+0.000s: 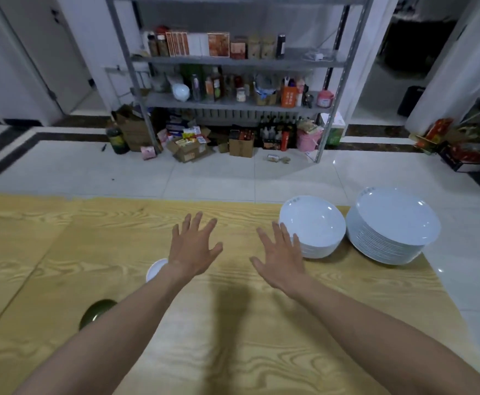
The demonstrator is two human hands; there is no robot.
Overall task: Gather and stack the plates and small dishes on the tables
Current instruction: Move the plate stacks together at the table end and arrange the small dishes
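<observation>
Two stacks of white plates stand at the far right corner of the wooden table (62, 252): a tall stack of large plates (392, 226) and, left of it, a lower stack of smaller plates (314, 226). My right hand (283, 258) hovers flat with fingers spread, just left of the smaller stack, holding nothing. My left hand (194, 246) is also spread over the table's middle, empty. A small white dish (156, 269) peeks out from behind my left wrist. A dark green dish (97, 312) lies partly hidden under my left forearm.
Beyond the table's far edge is white tiled floor (218, 175). A grey metal shelf rack (238, 61) with bottles, boxes and jars stands against the wall, cardboard boxes (190, 149) on the floor beneath it. More boxes (447, 146) sit at the right.
</observation>
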